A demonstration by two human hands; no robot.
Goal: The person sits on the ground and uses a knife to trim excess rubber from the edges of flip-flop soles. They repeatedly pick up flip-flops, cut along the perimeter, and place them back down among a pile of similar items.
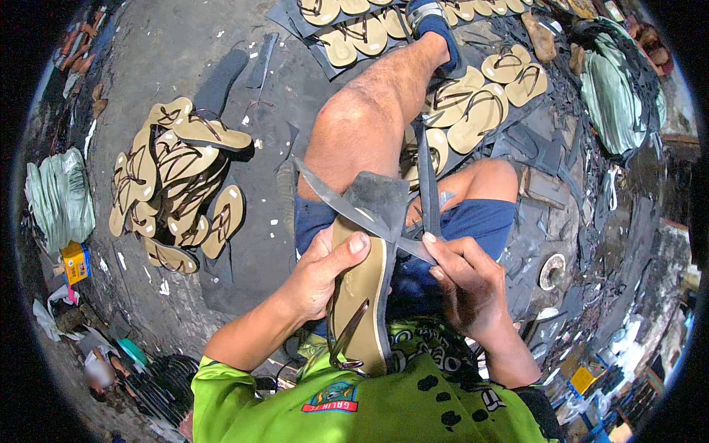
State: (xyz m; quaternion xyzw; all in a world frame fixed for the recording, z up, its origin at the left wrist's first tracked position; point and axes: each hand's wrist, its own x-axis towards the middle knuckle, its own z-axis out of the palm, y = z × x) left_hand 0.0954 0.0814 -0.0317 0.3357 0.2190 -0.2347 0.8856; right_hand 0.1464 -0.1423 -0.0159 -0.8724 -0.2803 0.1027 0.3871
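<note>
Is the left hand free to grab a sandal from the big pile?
Probably not right now: the left hand is gripping a sandal, and a curved blade crosses that sandal. Nothing seems to block the way to the pile, though.

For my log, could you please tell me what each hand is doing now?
Left hand: closed, holding the sandal.
Right hand: closed, holding the knife.

Most fingers of the left hand [314,276] are hidden behind the sandal [363,295]. The upper edge cuts off the farthest row of sandals [354,5], and a pale shape [100,373] at lower left is too blurred to identify.
</note>
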